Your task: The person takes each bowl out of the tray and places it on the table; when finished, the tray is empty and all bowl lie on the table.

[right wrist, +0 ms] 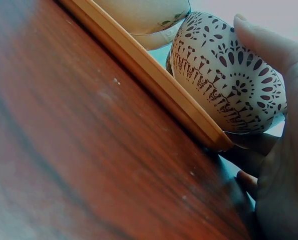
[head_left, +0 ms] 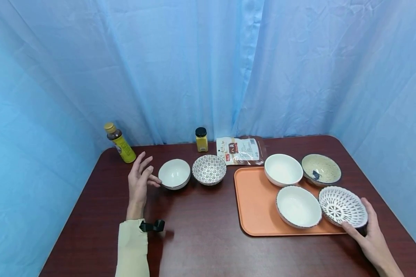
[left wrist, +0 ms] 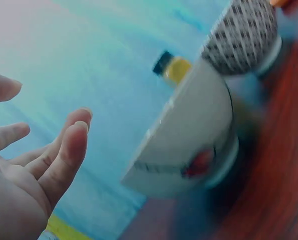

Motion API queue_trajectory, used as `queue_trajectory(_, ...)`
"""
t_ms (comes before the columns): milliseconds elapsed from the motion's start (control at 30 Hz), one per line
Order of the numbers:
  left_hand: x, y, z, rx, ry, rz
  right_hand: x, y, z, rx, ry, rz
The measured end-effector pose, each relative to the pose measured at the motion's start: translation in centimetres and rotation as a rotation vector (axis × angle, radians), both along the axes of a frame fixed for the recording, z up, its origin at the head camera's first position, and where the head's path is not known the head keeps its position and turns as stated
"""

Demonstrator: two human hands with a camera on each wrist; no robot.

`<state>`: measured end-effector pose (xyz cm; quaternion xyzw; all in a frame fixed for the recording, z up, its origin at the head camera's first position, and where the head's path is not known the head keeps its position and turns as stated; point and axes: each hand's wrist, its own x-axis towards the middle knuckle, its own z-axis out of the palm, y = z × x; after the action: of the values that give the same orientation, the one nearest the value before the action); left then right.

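My left hand (head_left: pixel 139 184) is raised just left of a small white bowl (head_left: pixel 174 174), its fingers loosely spread. In the left wrist view a gap shows between those fingers and the bowl, which bears a red mark on its outside. Right of it stands a grey-patterned bowl (head_left: pixel 209 169). With thumb in front and fingers at the far right side, my right hand (head_left: pixel 372 239) grips a black-and-white patterned bowl (head_left: pixel 343 207) at the front right corner of an orange tray (head_left: pixel 254 204). Part of the right fingers is hidden behind this bowl.
Also at the tray are a white bowl (head_left: pixel 283 169), a dark-rimmed white bowl (head_left: pixel 298 206) and a speckled beige bowl (head_left: pixel 321 169). Along the back stand a yellow-labelled bottle (head_left: pixel 122 144), a black-capped yellow jar (head_left: pixel 202 140) and a flat food packet (head_left: pixel 240 150). Blue curtains (head_left: pixel 180 77) surround the table.
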<state>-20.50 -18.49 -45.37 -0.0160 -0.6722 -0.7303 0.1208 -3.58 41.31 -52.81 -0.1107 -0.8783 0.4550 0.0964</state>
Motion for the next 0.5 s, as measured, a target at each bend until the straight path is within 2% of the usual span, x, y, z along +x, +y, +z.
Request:
queue_trajectory(200,0.7,2.8,1.5,0.083,0.075,-0.119,0.1,0.0,-0.1,0.002,0.002,-0.006)
queue_trajectory(367,0.8,6.3,1.8,0.071,0.100,-0.247,0.1,0.2,-0.1,0.006,-0.004,-0.008)
queue_trajectory(500,0.5,9.1,1.7,0.056,0.099,-0.351,0.1,0.1,-0.4,0.004,0.011,-0.003)
